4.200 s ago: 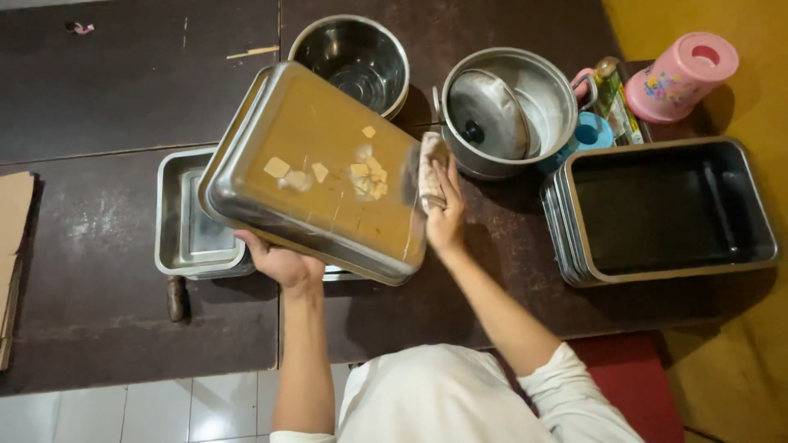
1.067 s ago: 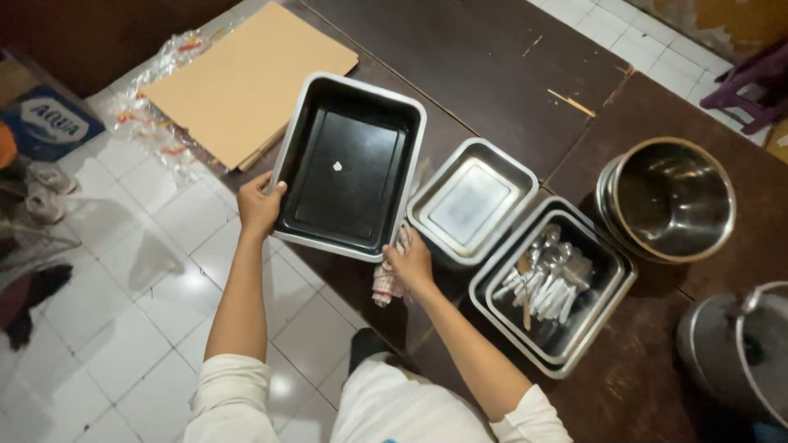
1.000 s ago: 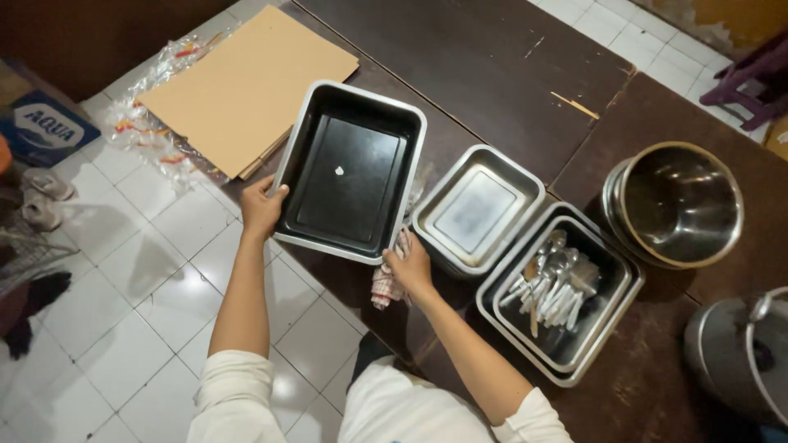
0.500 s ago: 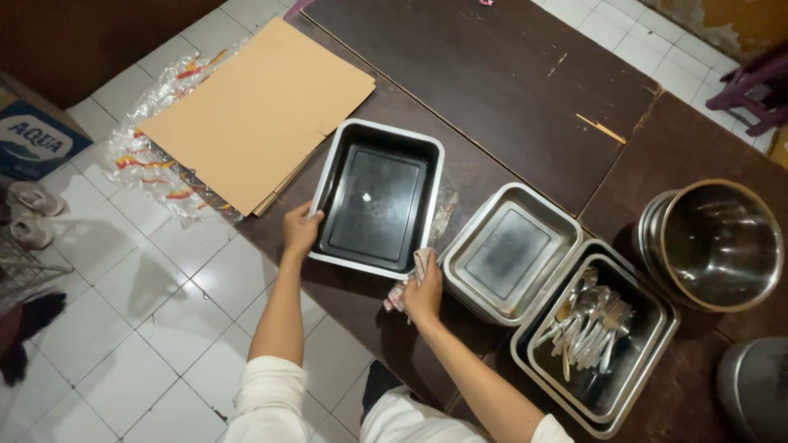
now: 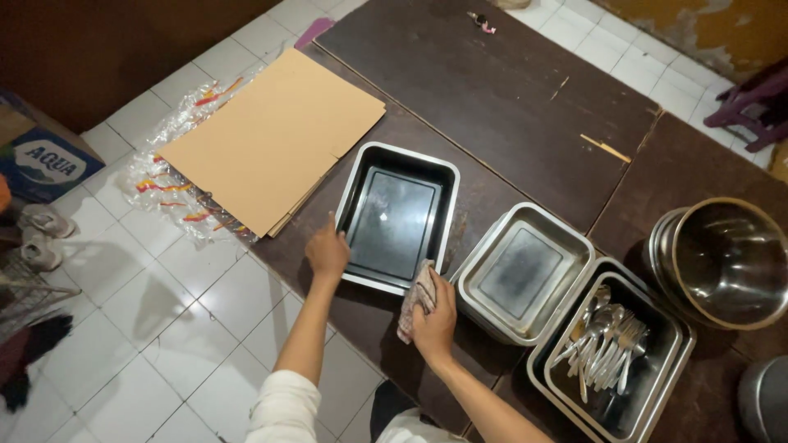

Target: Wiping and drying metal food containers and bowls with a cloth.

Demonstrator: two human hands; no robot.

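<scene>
Item, far left on the tiled floor (image 5: 164,328): a blue-printed box (image 5: 41,160), shoes and crinkled plastic wrappers (image 5: 176,193). Item: flat cardboard sheets (image 5: 275,135), overhanging the corner of the dark wooden table (image 5: 509,90). Item: left hand (image 5: 328,250), fingers together and curled over the near left rim of the deep rectangular steel tray (image 5: 400,215), which sits upright and empty on the table beside the cardboard. Item: right hand (image 5: 435,316), fingers clamped on a bunched cloth (image 5: 417,297) that touches the tray's near right corner. Handling note: the tray is best steadied flat by the left hand while the cloth is kept bunched and run along the rim and corners, where residue probably lodges. Item: shallow steel tray (image 5: 525,271), just right. Item: stacked trays holding spoons and forks (image 5: 603,344). Item: round steel bowl (image 5: 726,258), far right. Change against half a second ago: tray and hands keep the same arrangement; the view sits slightly differently.
</scene>
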